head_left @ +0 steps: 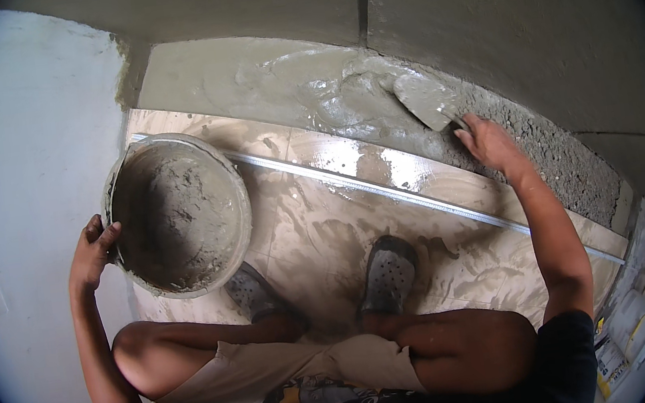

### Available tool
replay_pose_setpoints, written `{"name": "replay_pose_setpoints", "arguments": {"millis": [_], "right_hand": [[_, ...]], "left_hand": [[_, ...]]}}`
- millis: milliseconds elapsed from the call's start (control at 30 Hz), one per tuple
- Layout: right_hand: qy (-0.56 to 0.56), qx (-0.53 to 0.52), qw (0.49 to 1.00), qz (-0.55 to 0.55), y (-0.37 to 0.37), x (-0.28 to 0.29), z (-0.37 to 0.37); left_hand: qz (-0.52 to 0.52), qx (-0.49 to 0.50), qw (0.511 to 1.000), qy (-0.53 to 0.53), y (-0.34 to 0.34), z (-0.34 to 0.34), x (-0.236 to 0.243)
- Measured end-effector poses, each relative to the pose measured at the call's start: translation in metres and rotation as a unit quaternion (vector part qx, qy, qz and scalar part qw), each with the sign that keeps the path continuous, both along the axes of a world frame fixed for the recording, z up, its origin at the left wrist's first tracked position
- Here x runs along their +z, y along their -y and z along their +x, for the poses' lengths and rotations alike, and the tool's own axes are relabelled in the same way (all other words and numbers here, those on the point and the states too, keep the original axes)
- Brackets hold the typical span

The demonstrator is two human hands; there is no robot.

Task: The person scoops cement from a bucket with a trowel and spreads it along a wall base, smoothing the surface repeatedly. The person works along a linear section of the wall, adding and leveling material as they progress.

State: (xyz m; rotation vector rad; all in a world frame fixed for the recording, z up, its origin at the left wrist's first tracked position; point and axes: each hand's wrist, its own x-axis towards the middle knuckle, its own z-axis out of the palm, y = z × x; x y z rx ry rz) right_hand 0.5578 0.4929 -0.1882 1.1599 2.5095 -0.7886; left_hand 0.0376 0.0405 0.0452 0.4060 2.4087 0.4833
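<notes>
My left hand [95,249] grips the rim of a round, mortar-smeared bucket [239,212], fingers outside and thumb over the edge. Wet grey cement coats the bucket's inside and bottom. Over on the right, my right hand [488,142] is closed round the handle of a trowel [427,100]. The trowel's blade is covered with cement and lies against the wet mortar [357,88] spread along the base of the wall. Left of the blade the mortar is smooth and shiny; to its right the strip is rough, grainy concrete [567,163].
A long metal straightedge strip [385,186] runs across the wet, smeared tile floor [304,244], passing behind the bucket. A grey wall [492,11] rises beyond the mortar, a white wall [33,140] at left. My shoes [388,274] stand between bucket and strip. A white-and-yellow package [622,342] sits lower right.
</notes>
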Motion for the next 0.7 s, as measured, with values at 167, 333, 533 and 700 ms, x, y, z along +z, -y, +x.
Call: {"name": "replay_pose_setpoints", "arguments": {"millis": [167,333,533,700], "right_hand": [[-0.017,0.022,0.999,-0.021,0.015,-0.023,-0.086],[0.001,0.004,1.0,-0.022,0.01,-0.027,-0.136],[-0.001,-0.018,0.999,-0.035,0.005,-0.033,-0.159],[0.055,-0.029,0.998,-0.034,-0.005,-0.028,-0.156]], "left_hand": [[0.006,0.001,0.999,0.039,-0.01,0.003,0.004],[-0.029,0.008,0.999,0.037,-0.011,0.006,0.009],[-0.004,0.004,1.0,0.026,-0.006,0.006,0.004],[-0.017,-0.002,0.999,0.037,-0.009,0.006,0.006]]}}
